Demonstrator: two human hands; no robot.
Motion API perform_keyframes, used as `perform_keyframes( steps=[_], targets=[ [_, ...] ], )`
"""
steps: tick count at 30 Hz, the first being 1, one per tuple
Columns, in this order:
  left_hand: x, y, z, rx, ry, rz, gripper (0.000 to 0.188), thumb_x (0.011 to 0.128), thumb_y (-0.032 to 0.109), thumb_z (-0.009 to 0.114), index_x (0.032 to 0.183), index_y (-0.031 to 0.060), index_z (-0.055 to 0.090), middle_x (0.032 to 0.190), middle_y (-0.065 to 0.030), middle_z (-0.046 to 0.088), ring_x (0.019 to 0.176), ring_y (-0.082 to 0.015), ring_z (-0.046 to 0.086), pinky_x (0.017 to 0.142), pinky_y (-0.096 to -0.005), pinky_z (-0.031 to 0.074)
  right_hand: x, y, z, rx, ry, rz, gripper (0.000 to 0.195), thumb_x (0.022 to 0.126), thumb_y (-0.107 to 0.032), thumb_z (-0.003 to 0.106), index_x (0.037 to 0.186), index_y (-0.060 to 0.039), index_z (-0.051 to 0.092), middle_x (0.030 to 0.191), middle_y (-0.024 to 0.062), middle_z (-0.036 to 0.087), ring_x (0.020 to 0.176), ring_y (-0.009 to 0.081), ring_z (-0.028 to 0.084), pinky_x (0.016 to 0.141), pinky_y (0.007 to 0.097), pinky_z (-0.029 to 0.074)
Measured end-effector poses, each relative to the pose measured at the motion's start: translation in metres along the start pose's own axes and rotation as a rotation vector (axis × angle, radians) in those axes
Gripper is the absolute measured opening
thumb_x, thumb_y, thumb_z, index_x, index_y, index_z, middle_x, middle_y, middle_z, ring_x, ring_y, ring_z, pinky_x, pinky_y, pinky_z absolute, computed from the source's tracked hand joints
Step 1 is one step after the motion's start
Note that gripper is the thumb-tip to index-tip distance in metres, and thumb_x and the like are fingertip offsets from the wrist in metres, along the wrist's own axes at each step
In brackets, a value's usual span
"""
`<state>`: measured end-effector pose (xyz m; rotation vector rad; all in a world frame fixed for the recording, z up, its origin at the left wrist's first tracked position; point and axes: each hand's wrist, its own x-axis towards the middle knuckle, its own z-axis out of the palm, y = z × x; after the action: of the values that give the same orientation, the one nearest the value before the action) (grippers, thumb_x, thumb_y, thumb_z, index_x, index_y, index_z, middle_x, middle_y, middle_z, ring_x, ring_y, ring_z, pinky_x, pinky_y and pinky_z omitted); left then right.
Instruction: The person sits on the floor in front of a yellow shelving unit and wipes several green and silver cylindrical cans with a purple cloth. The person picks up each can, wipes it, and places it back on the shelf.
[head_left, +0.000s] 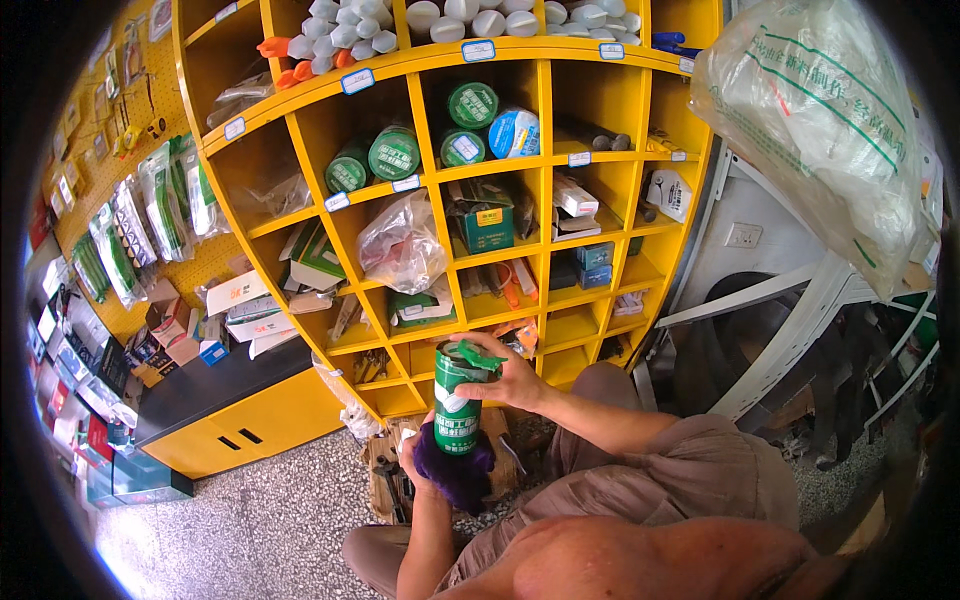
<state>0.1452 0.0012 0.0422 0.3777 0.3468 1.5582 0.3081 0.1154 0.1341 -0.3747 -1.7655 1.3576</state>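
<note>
A green cylindrical package (456, 420), with writing and a torn green wrapper at its top, is held in front of the yellow shelf. My right hand (506, 375) grips its upper end, fingers over the top and thumb on the side. My left hand (421, 459) is around a dark purple cloth (461, 476), which lies against the package's lower end. Part of the left fingers is hidden behind the cloth and the package.
A yellow compartment shelf (480, 176) stands in front, holding green cylinders (394, 154), boxes and bags. At the left is a black-topped yellow cabinet (247, 444). A large plastic bag (817, 135) is at the upper right, above a white metal frame (795, 352). Tools and cardboard lie beneath my hands.
</note>
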Motion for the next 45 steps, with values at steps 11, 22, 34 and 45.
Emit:
perform_keyframes(
  steps=[11, 22, 34, 45],
  targets=[
    [-0.003, -0.005, -0.003, 0.128, -0.06, -0.047, 0.071, 0.083, 0.048, 0.039, 0.139, 0.0043, 0.044, 0.123, -0.0187, 0.06, 0.107, -0.0376, 0.061, 0.092, -0.0504, 0.051, 0.003, -0.025, -0.019, -0.285, -0.198, 0.032, 0.092, 0.072, -0.029, 0.089, 0.144, -0.0053, 0.037, 0.129, 0.012, 0.056, 0.114, 0.0208, 0.058, 0.097, 0.0341, 0.049],
    [-0.001, -0.011, -0.005, 0.132, -0.016, -0.052, 0.065, 0.085, 0.045, 0.043, 0.135, 0.0036, 0.047, 0.124, -0.021, 0.059, 0.109, -0.0398, 0.06, 0.092, -0.0512, 0.051, -0.004, -0.04, -0.03, -0.278, -0.268, 0.307, 0.09, 0.071, -0.026, 0.087, 0.141, -0.0029, 0.037, 0.126, 0.015, 0.059, 0.115, 0.023, 0.058, 0.098, 0.0356, 0.047],
    [0.02, -0.013, -0.036, 0.104, -0.151, 0.048, 0.069, 0.089, 0.044, 0.042, 0.142, -0.0006, 0.04, 0.13, -0.0206, 0.057, 0.116, -0.0377, 0.056, 0.103, -0.0515, 0.043, -0.039, -0.071, -0.067, 0.111, 0.025, 0.114, 0.083, 0.072, -0.016, 0.086, 0.138, -0.0036, 0.037, 0.114, 0.0171, 0.059, 0.091, 0.0292, 0.068, 0.065, 0.0354, 0.065],
    [0.014, -0.015, -0.027, 0.001, -0.055, 0.005, 0.064, 0.091, 0.033, 0.044, 0.143, -0.003, 0.037, 0.109, -0.0137, 0.062, 0.101, -0.0313, 0.061, 0.096, -0.0461, 0.048, 0.014, -0.2, -0.158, -0.842, 0.936, -0.824, 0.074, 0.067, -0.012, 0.089, 0.128, -0.0009, 0.048, 0.116, 0.0105, 0.057, 0.104, 0.0214, 0.059, 0.093, 0.0336, 0.049]
  ],
)
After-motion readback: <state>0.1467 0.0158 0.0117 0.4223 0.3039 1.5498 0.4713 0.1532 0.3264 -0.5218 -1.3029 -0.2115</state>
